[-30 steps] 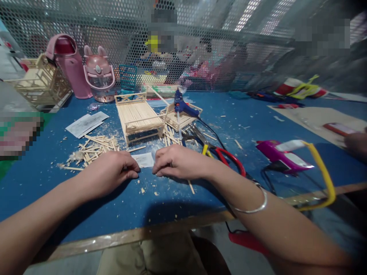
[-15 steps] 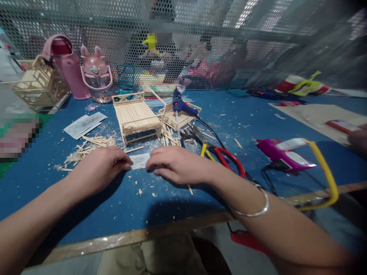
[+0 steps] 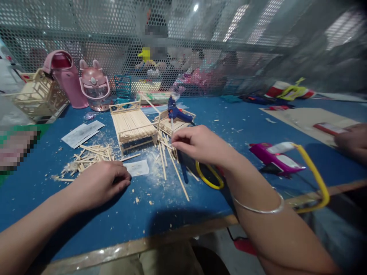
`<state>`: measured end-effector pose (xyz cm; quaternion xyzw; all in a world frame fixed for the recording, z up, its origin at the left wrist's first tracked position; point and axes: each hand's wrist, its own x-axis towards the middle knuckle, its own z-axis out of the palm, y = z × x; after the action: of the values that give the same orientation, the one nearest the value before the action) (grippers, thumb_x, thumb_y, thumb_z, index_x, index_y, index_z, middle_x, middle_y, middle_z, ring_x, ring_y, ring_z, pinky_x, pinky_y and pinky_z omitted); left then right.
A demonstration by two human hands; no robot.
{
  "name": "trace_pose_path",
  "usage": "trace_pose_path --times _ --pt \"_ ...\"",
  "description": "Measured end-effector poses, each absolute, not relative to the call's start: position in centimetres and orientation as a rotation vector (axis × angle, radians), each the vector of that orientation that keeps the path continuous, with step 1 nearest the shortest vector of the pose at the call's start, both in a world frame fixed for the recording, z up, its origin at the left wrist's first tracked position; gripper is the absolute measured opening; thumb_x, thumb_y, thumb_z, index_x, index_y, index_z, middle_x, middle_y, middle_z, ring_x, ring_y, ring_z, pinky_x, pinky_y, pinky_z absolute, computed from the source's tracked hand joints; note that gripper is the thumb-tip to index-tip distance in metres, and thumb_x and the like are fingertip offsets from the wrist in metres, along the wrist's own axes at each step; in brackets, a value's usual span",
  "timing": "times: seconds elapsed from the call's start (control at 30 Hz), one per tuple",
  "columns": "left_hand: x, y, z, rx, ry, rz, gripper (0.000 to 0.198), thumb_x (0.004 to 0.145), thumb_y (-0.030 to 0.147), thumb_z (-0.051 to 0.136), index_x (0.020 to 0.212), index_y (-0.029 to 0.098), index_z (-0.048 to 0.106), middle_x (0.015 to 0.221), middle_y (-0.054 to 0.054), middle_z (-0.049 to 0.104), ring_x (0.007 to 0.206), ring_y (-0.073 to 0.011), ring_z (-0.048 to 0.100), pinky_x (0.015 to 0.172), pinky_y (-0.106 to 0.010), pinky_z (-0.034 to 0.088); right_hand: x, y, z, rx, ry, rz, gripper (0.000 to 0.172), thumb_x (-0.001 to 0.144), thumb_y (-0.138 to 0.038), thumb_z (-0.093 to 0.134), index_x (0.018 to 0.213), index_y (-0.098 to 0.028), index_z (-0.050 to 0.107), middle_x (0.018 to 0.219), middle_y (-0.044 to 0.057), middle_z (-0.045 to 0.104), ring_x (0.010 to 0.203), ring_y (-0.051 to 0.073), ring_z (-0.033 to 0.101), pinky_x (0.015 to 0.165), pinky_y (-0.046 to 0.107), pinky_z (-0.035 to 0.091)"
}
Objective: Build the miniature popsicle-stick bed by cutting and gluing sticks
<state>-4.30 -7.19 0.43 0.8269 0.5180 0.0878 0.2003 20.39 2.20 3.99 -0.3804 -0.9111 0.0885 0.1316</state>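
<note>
A small white paper slip (image 3: pixel 137 168) with faint marks lies flat on the blue table. My left hand (image 3: pixel 104 179) rests at its left edge, thumb and curled fingers closed on that side. Over the loose thin wooden sticks (image 3: pixel 180 179) hovers my right hand (image 3: pixel 197 143), its fingers bent together; whatever is between them, if anything, is hidden. Just beyond its fingertips sits a blue hot glue gun (image 3: pixel 177 112). Behind the slip stands a miniature bed frame (image 3: pixel 136 124) built of sticks. A yellow tool handle (image 3: pixel 210 177) shows under my right wrist.
Cut stick pieces (image 3: pixel 93 154) pile up behind my left hand, near folded papers (image 3: pixel 83 133). A purple device (image 3: pixel 276 158) and a yellow-framed handle (image 3: pixel 318 175) are at the right. Pink bottles (image 3: pixel 94 88) stand by the mesh panel. Another person's hand (image 3: pixel 352 141) is far right.
My right hand has let go of the paper slip and moved right and away from me, over the sticks and tools. My left hand stays at the slip. The view has shifted slightly.
</note>
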Motion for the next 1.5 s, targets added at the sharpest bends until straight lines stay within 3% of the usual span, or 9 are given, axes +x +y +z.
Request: trace_pose_path --times 0.2,0.37,0.5,0.7,0.83,0.93,1.2,1.37,1.5 --pt "-4.6 -6.7 0.2 2.054 1.911 0.551 0.029 0.082 0.045 0.046 0.077 0.021 0.060 0.069 -0.003 0.064 0.060 -0.0177 0.056 0.056 -0.028 0.038 21.4 3.4 3.4 -1.509 -2.703 0.182 0.011 0.074 -0.027 0.059 0.070 -0.020 0.066 0.064 0.003 0.064 0.053 0.013 0.051 0.048 0.027 0.031" --pt "-4.9 -5.0 -0.2 1.923 2.095 0.756 0.038 0.075 0.049 0.054 0.096 0.018 0.051 0.078 -0.004 0.063 0.062 -0.0179 0.056 0.056 -0.028 0.040 19.1 2.6 2.3 -1.187 -2.703 0.210 0.016 0.080 -0.020 0.052 0.081 -0.020 0.068 0.082 0.004 0.068 0.075 0.016 0.058 0.066 0.029 0.040" --pt "-4.4 -3.6 -0.3 1.878 2.037 0.809 0.037 0.073 0.046 0.055 0.096 0.017 0.053 0.081 -0.005 0.066 0.069 -0.0194 0.060 0.062 -0.029 0.042 18.1 2.5 1.3 -1.205 -2.725 0.221 0.021 0.081 -0.022 0.052 0.095 -0.019 0.068 0.098 0.007 0.068 0.091 0.021 0.059 0.075 0.032 0.041" --pt "-4.0 -3.0 0.6 1.858 2.126 0.717 0.024 0.076 0.041 0.051 0.073 0.020 0.061 0.070 -0.003 0.068 0.064 -0.0188 0.060 0.060 -0.027 0.041 18.4 3.1 1.2 -1.420 -2.665 0.192 0.017 0.077 -0.023 0.055 0.086 -0.019 0.069 0.086 0.007 0.070 0.077 0.020 0.062 0.064 0.029 0.041" --pt "-4.2 -3.0 0.6 1.874 2.122 0.727 0.025 0.076 0.041 0.051 0.073 0.020 0.065 0.069 -0.002 0.070 0.064 -0.0194 0.061 0.057 -0.026 0.041 18.2 3.7 1.0 -1.308 -2.642 0.214 0.024 0.081 -0.022 0.051 0.096 -0.022 0.070 0.096 0.005 0.070 0.087 0.020 0.062 0.073 0.029 0.042" --pt "-4.2 -3.1 0.4 1.870 2.112 0.733 0.026 0.076 0.041 0.051 0.074 0.020 0.066 0.068 -0.002 0.070 0.063 -0.0192 0.062 0.057 -0.026 0.041 17.8 4.1 0.6 -1.310 -2.676 0.231 0.023 0.082 -0.025 0.051 0.091 -0.023 0.072 0.096 0.004 0.071 0.090 0.020 0.062 0.076 0.030 0.043" --pt "-4.1 -3.5 0.1 1.912 2.097 0.788 0.027 0.076 0.041 0.053 0.078 0.019 0.067 0.078 -0.004 0.071 0.070 -0.0202 0.062 0.065 -0.028 0.043 16.6 4.4 0.4 -1.420 -2.633 0.277 0.012 0.076 -0.021 0.058 0.079 -0.020 0.070 0.077 0.004 0.069 0.072 0.017 0.060 0.062 0.026 0.038" --pt "-4.1 -3.6 -0.2 1.908 2.041 0.804 0.025 0.077 0.039 0.053 0.079 0.018 0.066 0.078 -0.004 0.070 0.070 -0.0191 0.061 0.066 -0.028 0.042 16.8 3.8 0.8 -1.348 -2.615 0.267 0.016 0.082 -0.020 0.049 0.074 -0.016 0.061 0.073 0.007 0.064 0.067 0.015 0.055 0.058 0.025 0.034" --pt "-3.9 -3.9 -0.3 1.912 2.018 0.820 0.022 0.078 0.037 0.053 0.079 0.018 0.064 0.075 -0.004 0.067 0.067 -0.0181 0.059 0.063 -0.027 0.042 17.2 3.1 1.3 -1.152 -2.437 0.398 0.014 0.083 -0.018 0.047 0.071 -0.016 0.055 0.064 0.001 0.057 0.060 0.011 0.049 0.058 0.024 0.034"
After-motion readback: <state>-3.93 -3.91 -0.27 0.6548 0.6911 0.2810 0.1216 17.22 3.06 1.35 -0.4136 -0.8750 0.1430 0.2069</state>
